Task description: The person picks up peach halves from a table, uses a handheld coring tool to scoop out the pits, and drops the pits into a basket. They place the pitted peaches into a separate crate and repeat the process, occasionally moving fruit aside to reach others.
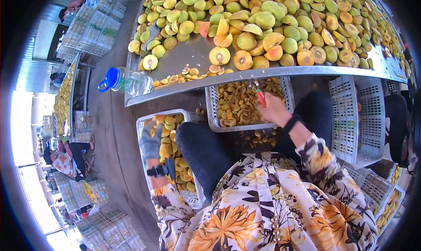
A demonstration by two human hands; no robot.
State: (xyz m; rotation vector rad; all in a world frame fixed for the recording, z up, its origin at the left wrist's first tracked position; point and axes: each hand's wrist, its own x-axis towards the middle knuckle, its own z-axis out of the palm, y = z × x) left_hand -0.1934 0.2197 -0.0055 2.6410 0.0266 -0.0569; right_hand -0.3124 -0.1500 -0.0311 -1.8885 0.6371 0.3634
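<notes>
My left hand [151,142], in a grey glove, is over the white crate [139,134] of halved fruit [165,151] beside my left knee. Its fingers look apart, slightly blurred, close to an orange half; I see nothing gripped in them. My right hand [276,111] is bare and closed round a red-handled tool [261,97] with a metal tip. It is above a second white crate [212,105], which holds many small cut pieces [234,102] and stands under the table edge. Large heaps of green and yellow cut fruit [263,20] lie on the metal table [188,53].
A clear bottle with a blue cap [113,79] stands by the table's left corner. Empty-looking white crates [344,119] are stacked at my right. Fruit scraps [258,139] lie on the floor between my legs. Further left, a person [66,161] sits near another fruit table [66,99] and crate stacks [92,29].
</notes>
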